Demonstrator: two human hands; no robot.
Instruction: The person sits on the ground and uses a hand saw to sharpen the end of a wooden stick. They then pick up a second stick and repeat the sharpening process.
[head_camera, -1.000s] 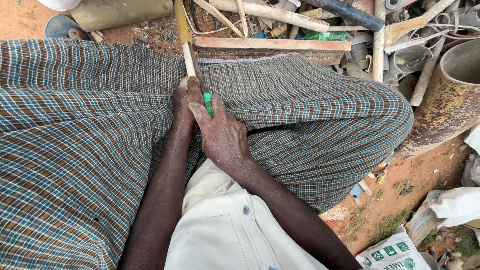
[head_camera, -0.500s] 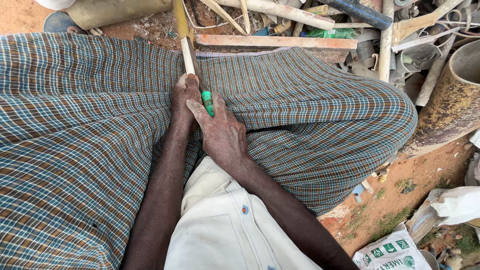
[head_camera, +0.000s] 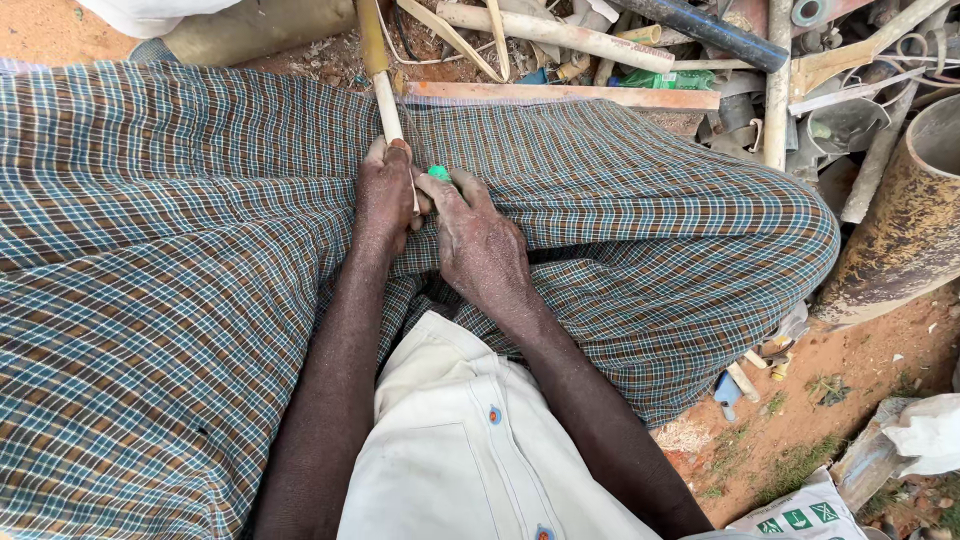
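Thin pale cylindrical stick (head_camera: 388, 108) lies over checked-cloth lap (head_camera: 200, 250), long axis pointing straight away. Left hand (head_camera: 386, 197) clenched around its near end; right hand (head_camera: 480, 240) grips small green-handled tool (head_camera: 438, 172) alongside.

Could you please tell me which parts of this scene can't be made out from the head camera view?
- Head view: the green tool shows only its tip; the right hand covers the rest.
- Head view: the near end of the white stick is hidden inside the left hand.
- Head view: the stick's far end is cut off by the top edge.
- Head view: the legs are hidden under the checked cloth.
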